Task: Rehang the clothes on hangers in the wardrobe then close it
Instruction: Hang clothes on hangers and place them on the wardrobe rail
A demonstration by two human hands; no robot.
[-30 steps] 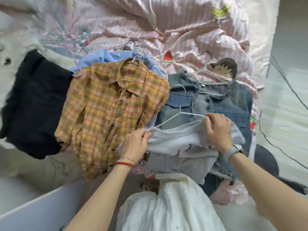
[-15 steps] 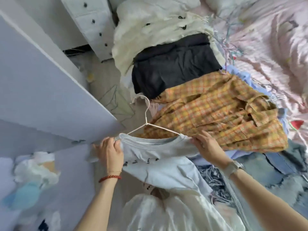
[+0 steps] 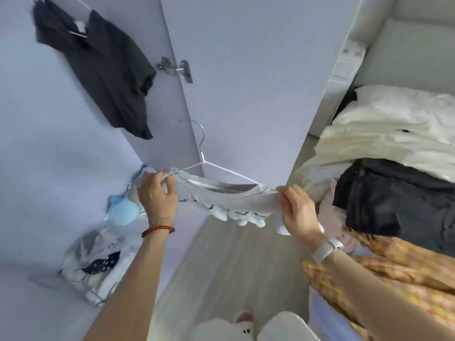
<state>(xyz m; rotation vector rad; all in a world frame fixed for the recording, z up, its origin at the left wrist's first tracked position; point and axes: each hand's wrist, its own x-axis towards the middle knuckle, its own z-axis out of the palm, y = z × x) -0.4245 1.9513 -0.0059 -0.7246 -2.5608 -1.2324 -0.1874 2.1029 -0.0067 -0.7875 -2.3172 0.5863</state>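
A light grey T-shirt (image 3: 221, 200) with dark lettering hangs on a white wire hanger (image 3: 209, 163), held up in front of the open wardrobe door (image 3: 246, 82). My left hand (image 3: 157, 195) grips the shirt's left shoulder and the hanger end. At the other end, my right hand (image 3: 299, 210) pinches the right shoulder. A dark grey T-shirt (image 3: 98, 70) hangs on a hanger inside the wardrobe at the upper left. The hanger's hook points up toward the door edge.
On the bed at the right lie a black garment (image 3: 394, 198), a cream garment (image 3: 394, 134) and a yellow plaid shirt (image 3: 394, 274). Folded printed clothes (image 3: 98, 262) and a blue soft item (image 3: 123, 210) sit on the wardrobe floor. A metal hinge (image 3: 176, 68) sits on the door.
I have turned from the bed to the wardrobe, carrying the grey T-shirt on its hanger up and left. Both hands keep their hold on the shoulders.
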